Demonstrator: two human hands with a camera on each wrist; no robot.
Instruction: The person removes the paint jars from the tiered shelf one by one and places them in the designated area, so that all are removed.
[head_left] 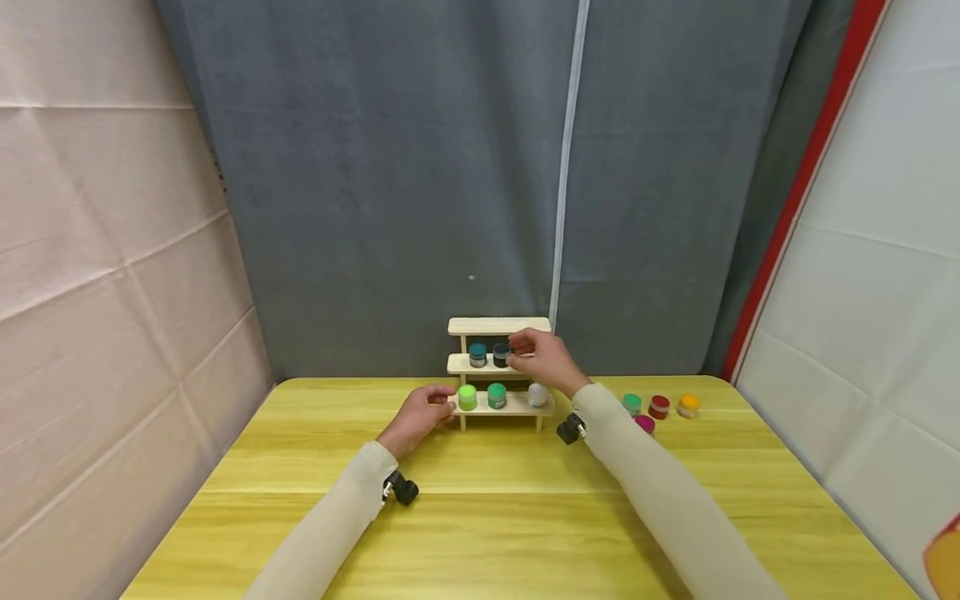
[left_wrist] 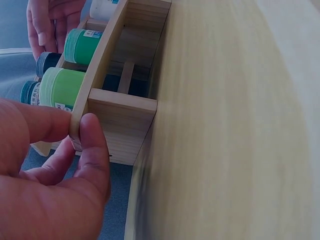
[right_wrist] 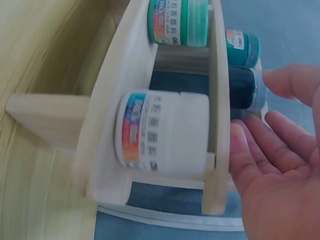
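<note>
A small three-tier wooden display shelf (head_left: 501,326) stands on the table by the curtain. My left hand (head_left: 422,417) pinches the left end of its lowest tier between thumb and fingers, clearly so in the left wrist view. On the middle tier sit a teal paint jar (head_left: 477,356) and a black paint jar (head_left: 502,356). My right hand (head_left: 546,361) is beside the black jar, fingers spread and loosely bent; a fingertip is at its lid, whether touching I cannot tell. The lowest tier carries a light green jar (left_wrist: 65,87), a green jar (head_left: 497,396) and a white jar (right_wrist: 162,132).
Right of the shelf, several more jars stand on the wooden table (head_left: 480,517): a green jar (head_left: 632,404), a dark red jar (head_left: 659,407), a yellow jar (head_left: 688,406) and a magenta jar (head_left: 645,425). A grey curtain (head_left: 390,183) hangs directly behind.
</note>
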